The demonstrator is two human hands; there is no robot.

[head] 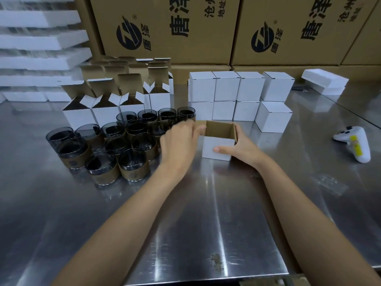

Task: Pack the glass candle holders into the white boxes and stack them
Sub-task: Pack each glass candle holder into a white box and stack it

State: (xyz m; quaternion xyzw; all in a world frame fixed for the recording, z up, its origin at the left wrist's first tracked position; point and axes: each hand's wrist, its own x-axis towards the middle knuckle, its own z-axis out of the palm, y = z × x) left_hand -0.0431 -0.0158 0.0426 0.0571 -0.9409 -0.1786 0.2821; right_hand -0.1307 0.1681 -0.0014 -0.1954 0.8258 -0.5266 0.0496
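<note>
Head view: The open white box (218,148) stands in the middle of the steel table (206,223). The right hand (241,145) holds it, with the thumb on the front and the fingers wrapped round the right side. The left hand (179,141) is at the box's left top edge. Its fingers are blurry, so I cannot tell if they pinch it. I see no glass inside, so I think the box is being made ready. The next move is to lift one glass candle holder (132,162) from the tight bunch at 9 o'clock without bumping the others. Closed boxes (237,93) sit stacked at 12 o'clock. There is bare table toward 6 o'clock.
</note>
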